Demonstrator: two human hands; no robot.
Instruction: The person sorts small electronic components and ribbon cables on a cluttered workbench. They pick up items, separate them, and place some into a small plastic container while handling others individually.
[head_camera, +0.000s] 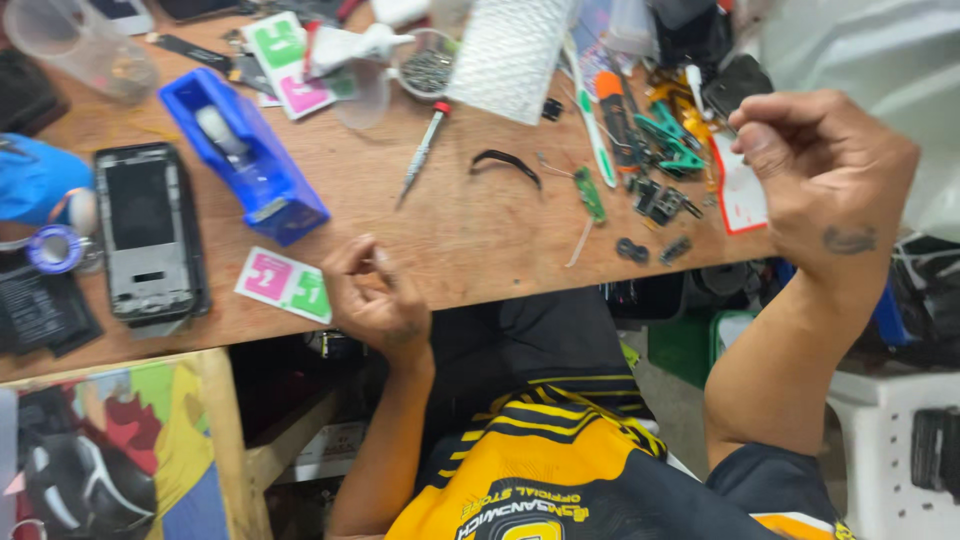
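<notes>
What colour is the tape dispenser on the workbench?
Blue tape dispenser, clearest in the head view.

Left hand loosely curled, low, right hand fisted, raised, forearms bare

I sit at a worn wooden workbench under even light. Below its edge I see grey floor, a white plastic stool, and a green bin.
</notes>
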